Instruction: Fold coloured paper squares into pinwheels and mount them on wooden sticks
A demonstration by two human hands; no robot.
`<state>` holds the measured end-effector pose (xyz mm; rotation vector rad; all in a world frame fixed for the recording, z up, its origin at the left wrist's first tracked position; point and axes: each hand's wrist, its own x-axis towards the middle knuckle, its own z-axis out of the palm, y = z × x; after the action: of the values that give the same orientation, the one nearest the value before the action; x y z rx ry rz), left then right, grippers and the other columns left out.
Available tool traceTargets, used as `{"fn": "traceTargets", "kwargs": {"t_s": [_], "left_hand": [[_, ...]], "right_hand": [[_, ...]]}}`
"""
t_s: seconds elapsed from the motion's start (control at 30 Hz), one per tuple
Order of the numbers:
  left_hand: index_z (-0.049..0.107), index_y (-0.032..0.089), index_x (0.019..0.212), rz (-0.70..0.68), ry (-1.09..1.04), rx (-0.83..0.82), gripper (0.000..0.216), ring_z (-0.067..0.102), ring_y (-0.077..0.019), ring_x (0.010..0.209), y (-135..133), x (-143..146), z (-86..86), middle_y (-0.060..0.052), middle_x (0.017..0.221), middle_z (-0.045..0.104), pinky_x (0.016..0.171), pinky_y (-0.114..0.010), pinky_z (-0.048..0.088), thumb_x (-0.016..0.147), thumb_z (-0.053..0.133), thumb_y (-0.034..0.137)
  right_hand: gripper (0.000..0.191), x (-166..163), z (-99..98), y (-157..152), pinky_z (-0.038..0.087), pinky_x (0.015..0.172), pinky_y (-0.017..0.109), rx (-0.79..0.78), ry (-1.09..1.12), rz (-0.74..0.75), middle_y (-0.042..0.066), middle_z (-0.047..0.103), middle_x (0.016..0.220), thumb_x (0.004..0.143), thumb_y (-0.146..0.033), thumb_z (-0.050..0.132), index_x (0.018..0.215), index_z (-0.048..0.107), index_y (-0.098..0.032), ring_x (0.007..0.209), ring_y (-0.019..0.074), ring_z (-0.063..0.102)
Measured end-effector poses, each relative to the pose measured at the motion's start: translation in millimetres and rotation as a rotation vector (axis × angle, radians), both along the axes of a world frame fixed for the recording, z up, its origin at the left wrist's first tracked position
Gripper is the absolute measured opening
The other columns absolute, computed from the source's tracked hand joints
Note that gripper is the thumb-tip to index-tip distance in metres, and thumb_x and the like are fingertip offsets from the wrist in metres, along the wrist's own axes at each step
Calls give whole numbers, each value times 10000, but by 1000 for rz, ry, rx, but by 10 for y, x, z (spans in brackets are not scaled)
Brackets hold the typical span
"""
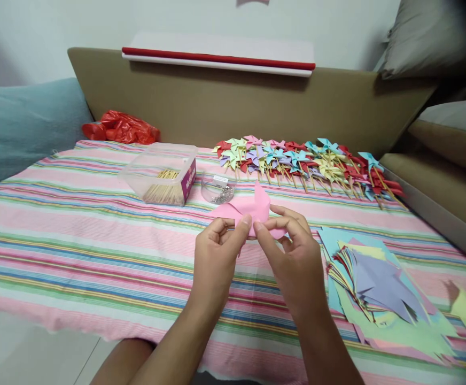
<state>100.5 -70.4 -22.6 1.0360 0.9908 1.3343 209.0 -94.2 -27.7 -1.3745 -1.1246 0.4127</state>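
Observation:
Both hands hold a pink paper piece [244,209] with folded corners, just above the striped cloth. My left hand [217,251] pinches its lower left part between thumb and forefinger. My right hand [295,251] pinches its lower right part, thumb tip close to the left thumb. Behind the paper stands a small clear round dish [218,188] with metal pins in it. Left of that is a clear plastic box [161,174] of wooden sticks.
A row of finished coloured paper pinwheels [309,160] on sticks lies at the far right of the striped tablecloth [76,235]. A stack of cut coloured papers [377,283] lies at my right. A red plastic bag [121,127] sits at the back left, by a sofa.

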Motion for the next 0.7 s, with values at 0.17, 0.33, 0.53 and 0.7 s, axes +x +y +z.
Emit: {"fn": "traceTargets", "kwargs": {"t_s": [0.17, 0.33, 0.53, 0.7], "left_hand": [[646, 153, 709, -21, -18, 7, 296, 446, -94, 619, 0, 3, -13, 22, 631, 543, 578, -215, 367, 823, 769, 397], [665, 157, 728, -26, -27, 17, 277, 449, -92, 627, 1, -1, -31, 23, 644, 558, 589, -212, 374, 829, 767, 394], [672, 155, 734, -45, -24, 31, 266, 452, -96, 635, -4, -15, -39, 16, 662, 580, 603, -219, 377, 835, 764, 383], [665, 158, 720, -42, -5, 47, 264, 445, -97, 627, 12, -17, -53, 24, 642, 546, 605, -225, 375, 830, 769, 374]], "right_hand": [[96, -18, -8, -1, 484, 953, 422, 26, 3, -13, 72, 639, 1212, 810, -300, 725, 780, 677, -223, 1185, 264, 606], [86, -17, -10, 4, 480, 974, 433, 42, 18, 3, 75, 635, 1191, 806, -283, 727, 771, 674, -225, 1211, 267, 590], [109, -17, 16, 10, 474, 997, 453, 33, 34, 4, 87, 633, 1175, 797, -291, 729, 742, 666, -222, 1218, 276, 582], [121, -24, 11, 21, 490, 984, 453, 43, 52, 10, 91, 628, 1182, 799, -307, 722, 738, 660, -222, 1226, 282, 579]]}}
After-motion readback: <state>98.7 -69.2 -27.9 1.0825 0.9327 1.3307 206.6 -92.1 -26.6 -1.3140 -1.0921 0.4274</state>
